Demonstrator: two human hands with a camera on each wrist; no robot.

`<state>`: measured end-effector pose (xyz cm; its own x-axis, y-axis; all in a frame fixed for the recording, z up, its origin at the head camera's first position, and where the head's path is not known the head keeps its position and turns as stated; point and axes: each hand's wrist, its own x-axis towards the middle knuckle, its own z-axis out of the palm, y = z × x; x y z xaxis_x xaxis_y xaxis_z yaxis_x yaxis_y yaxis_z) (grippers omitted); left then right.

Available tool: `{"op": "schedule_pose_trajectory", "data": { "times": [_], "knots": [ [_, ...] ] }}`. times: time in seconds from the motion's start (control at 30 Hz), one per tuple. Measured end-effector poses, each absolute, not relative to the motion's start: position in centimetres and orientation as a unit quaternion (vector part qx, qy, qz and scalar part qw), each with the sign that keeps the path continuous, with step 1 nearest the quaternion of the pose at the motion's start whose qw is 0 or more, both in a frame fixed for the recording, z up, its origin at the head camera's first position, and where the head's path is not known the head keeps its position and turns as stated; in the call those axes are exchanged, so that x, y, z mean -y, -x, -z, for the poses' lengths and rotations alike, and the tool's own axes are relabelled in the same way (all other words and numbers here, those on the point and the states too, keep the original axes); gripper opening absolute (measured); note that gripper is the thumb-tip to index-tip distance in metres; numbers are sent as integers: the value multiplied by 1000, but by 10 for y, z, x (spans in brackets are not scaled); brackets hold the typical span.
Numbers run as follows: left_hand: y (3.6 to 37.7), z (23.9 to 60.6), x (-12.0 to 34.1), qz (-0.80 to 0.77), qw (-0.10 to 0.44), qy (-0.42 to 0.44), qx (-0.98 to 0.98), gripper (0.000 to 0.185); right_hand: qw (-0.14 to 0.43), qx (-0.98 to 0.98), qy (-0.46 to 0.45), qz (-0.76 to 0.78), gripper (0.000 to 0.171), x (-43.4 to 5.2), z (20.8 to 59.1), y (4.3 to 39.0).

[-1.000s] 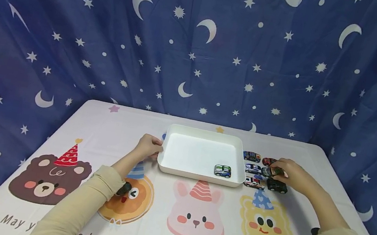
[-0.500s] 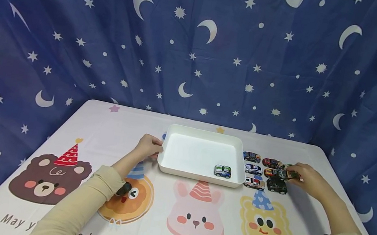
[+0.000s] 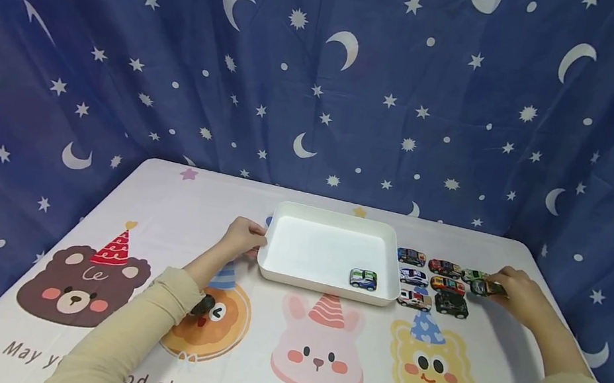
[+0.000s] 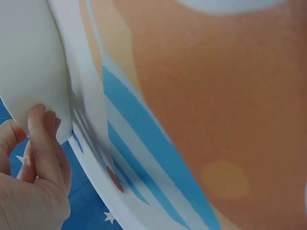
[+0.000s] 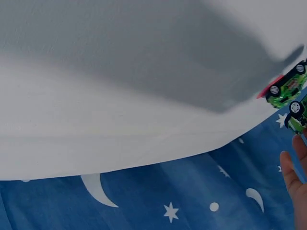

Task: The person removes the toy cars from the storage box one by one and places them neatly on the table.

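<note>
Big blue curtain with moons and stars hangs behind everything. In front of it is the desk, covered with a white cloth printed with cartoon animals in party hats: a bear, a bunny and a yellow cookie-looking face.

Near the far middle of the desk sits a white tray, rectangular and shallow. One little green-and-white toy car is parked inside it, close to the near right corner.

Just right of the tray there's a cluster of toy cars lined up in short rows on the cloth, close together, in dark blue, red, white, orange and black.

The left hand is on the tray's left edge. The left wrist view shows its fingers curled against the white rim, so that grip is clamped on the tray.

The right hand is at the right end of the car cluster, fingers closed on a small dark car that sits low by the cloth, just beside a green car. The right wrist view only catches a fingertip and green car bodies at the edge.
</note>
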<state>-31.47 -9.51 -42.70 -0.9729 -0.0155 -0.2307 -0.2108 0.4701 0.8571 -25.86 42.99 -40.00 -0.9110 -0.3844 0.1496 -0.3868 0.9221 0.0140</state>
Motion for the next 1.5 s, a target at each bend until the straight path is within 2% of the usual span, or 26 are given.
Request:
{"op": "schedule_pose_trajectory", "data": {
  "times": [0.43,0.87,1.0,1.2,1.5],
  "knots": [
    [316,427,95,-504,99,71,-855,28,28,985,-171,10,22,-435,419,269],
    [315,427,95,-509,96,68,-853,31,7,984,-172,50,23,-430,422,272],
    [315,427,95,-511,98,67,-851,30,-5,986,-159,50,29,-429,424,270],
    [314,427,95,-511,96,67,-852,29,20,987,-149,51,34,-423,421,268],
    [315,429,96,-506,92,59,-856,29,36,985,-163,38,29,-405,410,263]
  ]
}}
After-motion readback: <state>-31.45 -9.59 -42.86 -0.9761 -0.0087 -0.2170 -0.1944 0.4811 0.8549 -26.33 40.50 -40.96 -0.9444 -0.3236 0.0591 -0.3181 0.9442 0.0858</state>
